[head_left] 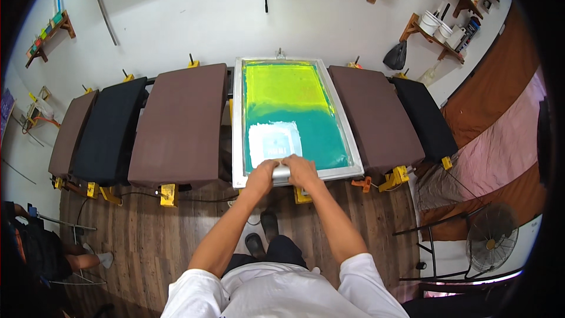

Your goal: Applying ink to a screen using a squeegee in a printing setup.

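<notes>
A screen printing frame with a pale metal border lies in front of me. Its mesh is teal toward me and yellow-green at the far part, with a whitish patch at the near left. At the near edge, my left hand and my right hand are side by side, fingers wrapped around a silver-grey squeegee. Most of the squeegee is hidden beneath my fingers, and its blade does not show.
Brown padded boards and black ones flank the frame, with yellow clamps at their ends. An orange tool hangs below the frame's right corner. A fan stands at right; a seated person is at left.
</notes>
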Available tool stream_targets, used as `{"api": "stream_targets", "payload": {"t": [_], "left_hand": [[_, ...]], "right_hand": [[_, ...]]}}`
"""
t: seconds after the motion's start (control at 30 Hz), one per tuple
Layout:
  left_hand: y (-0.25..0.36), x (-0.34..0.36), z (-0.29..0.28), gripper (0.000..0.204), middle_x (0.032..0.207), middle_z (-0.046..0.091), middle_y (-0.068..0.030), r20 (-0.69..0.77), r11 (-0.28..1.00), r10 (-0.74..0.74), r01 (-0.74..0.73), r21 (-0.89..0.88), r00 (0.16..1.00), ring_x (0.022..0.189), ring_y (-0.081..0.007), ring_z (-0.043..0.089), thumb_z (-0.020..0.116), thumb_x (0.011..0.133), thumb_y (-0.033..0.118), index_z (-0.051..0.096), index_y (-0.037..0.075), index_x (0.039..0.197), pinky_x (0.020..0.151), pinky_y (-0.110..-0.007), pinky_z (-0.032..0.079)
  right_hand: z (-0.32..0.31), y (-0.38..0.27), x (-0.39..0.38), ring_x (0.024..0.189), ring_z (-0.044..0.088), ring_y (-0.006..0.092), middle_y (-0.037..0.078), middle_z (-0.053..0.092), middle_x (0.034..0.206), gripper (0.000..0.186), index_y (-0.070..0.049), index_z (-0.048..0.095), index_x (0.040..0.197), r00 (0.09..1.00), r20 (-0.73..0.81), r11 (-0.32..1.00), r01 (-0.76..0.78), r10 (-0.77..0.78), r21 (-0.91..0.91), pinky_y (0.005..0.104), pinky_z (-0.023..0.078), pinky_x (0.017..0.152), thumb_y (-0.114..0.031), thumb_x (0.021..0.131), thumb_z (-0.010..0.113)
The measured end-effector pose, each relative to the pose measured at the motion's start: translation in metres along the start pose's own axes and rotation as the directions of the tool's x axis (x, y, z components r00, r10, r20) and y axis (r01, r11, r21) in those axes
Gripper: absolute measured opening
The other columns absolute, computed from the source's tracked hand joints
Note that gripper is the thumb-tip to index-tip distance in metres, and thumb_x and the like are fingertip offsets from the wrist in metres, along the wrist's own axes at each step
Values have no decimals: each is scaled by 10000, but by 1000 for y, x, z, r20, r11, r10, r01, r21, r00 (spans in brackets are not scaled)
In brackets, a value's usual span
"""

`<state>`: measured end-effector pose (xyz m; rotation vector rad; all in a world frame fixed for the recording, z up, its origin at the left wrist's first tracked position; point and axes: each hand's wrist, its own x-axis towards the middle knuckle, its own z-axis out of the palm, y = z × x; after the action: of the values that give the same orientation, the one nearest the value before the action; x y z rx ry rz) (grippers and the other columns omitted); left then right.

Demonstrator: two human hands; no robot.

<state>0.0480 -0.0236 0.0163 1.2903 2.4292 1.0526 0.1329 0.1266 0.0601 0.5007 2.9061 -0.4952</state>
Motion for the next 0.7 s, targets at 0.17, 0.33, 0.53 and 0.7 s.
{"api": "stream_targets", "payload": {"t": [0.17, 0.33, 0.53, 0.7], "left_hand": [[4, -17, -1, 571, 1341, 538, -143, 55, 992, 70, -75, 104, 996, 1234, -347, 529, 696, 730, -8, 549, 58, 1278, 985, -552, 445], [10, -21, -5, 691, 1479, 424, -159, 170, 977, 10, -46, 208, 985, 1381, -372, 407, 721, 742, 44, 468, 59, 1385, 1092, -621, 337], [23, -24, -20, 853, 1494, 422, -222, 233, 971, -19, -37, 236, 972, 1373, -499, 368, 762, 795, 468, 416, 63, 1462, 1109, -648, 274], [47, -9, -62, 764, 1394, 521, -254, 57, 988, -146, 142, 60, 988, 1328, -461, 451, 745, 818, 497, 524, 5, 1359, 1102, -607, 306]], "right_hand": [[15, 2, -16, 1216, 552, 287, 63, 576, 1258, 586, -130, 593, 1254, 998, -37, 999, 49, -49, -11, 566, 412, 937, -47, 693, 742], [20, 5, -21, 1354, 437, 286, 107, 451, 1440, 763, -109, 467, 1401, 995, 38, 995, 91, -90, -47, 606, 363, 1012, -112, 707, 786], [-16, 20, -40, 1464, 266, 375, 175, 301, 1572, 855, -134, 351, 1514, 970, 136, 959, 169, -203, 226, 657, 217, 1126, -364, 800, 761], [-51, 89, -43, 1388, 390, 380, 207, 464, 1461, 743, -36, 474, 1420, 988, -58, 906, 154, -143, 395, 470, 321, 1127, -462, 861, 717]]}}
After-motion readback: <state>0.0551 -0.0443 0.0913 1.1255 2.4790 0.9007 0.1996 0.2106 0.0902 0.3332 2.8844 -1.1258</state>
